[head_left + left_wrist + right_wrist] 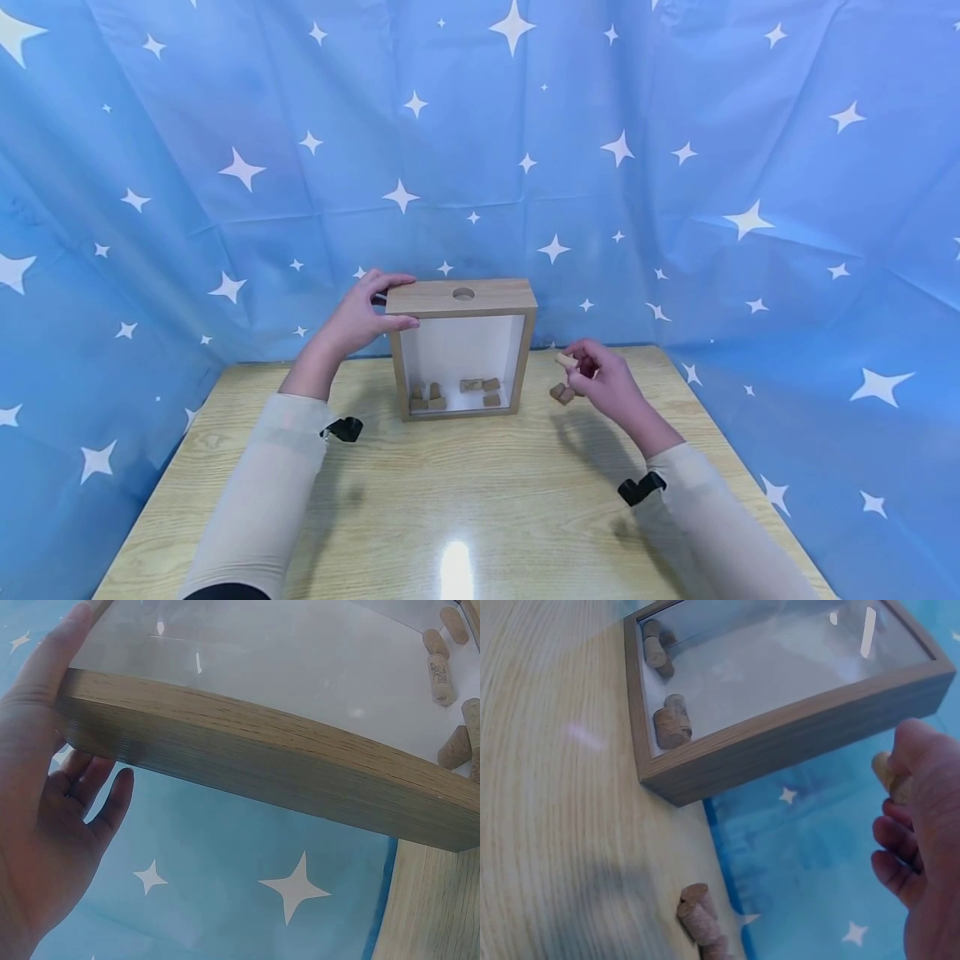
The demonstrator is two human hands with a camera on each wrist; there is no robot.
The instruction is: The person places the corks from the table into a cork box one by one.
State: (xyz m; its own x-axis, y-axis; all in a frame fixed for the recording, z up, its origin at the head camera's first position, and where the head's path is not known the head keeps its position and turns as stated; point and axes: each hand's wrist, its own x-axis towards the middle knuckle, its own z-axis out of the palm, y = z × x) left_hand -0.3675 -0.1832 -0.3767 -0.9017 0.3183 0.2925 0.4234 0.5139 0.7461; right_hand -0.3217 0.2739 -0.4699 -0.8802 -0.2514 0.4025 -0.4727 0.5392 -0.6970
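Note:
A wooden shadow box (525,367) with a clear front and a round hole (463,294) in its top stands upright on the table. Several corks (427,403) lie on its floor in two groups. My left hand (365,312) grips the box's upper left corner, thumb on the front and fingers behind; the left wrist view shows that hand (56,802) around the wooden frame. To the right of the box, my right hand (602,379) pinches a cork (885,776) between thumb and finger, above the table. Loose corks (561,392) lie on the table just below it.
The light wood table (450,483) reaches to a blue star-patterned cloth (480,125) hanging close behind the box. Black straps (642,488) sit around both sleeves near the wrists. A bright reflection marks the table's front.

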